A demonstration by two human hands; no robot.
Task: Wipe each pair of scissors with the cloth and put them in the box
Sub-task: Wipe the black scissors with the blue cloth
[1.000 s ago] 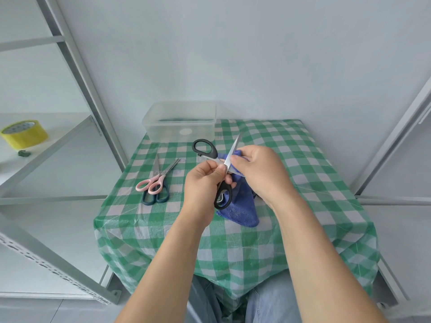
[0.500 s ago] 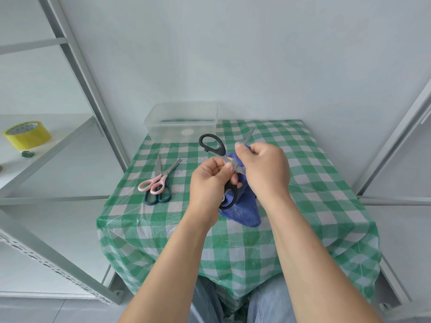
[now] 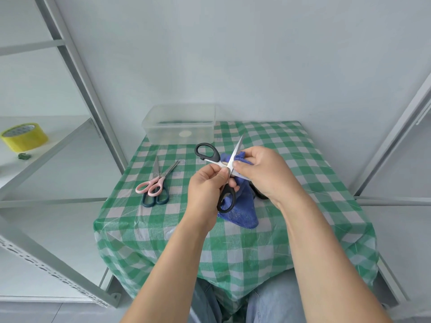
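Note:
Black-handled scissors are spread wide open above the middle of the table. My left hand pinches them near the pivot. My right hand grips a blue cloth and presses it against one blade; most of the cloth hangs below both hands. Pink-handled scissors lie across dark teal-handled scissors on the left of the table. A clear plastic box stands at the back left; something dark lies inside it, unclear what.
A green-and-white checked tablecloth covers the small table. A dark object lies partly hidden behind my right wrist. Grey metal shelving stands at left with a yellow tape roll on it. A metal frame rises at right.
The cloth in my right hand has slid back down the blade toward the pivot, so the blade tip shows again. My left hand keeps its pinch on the scissors.

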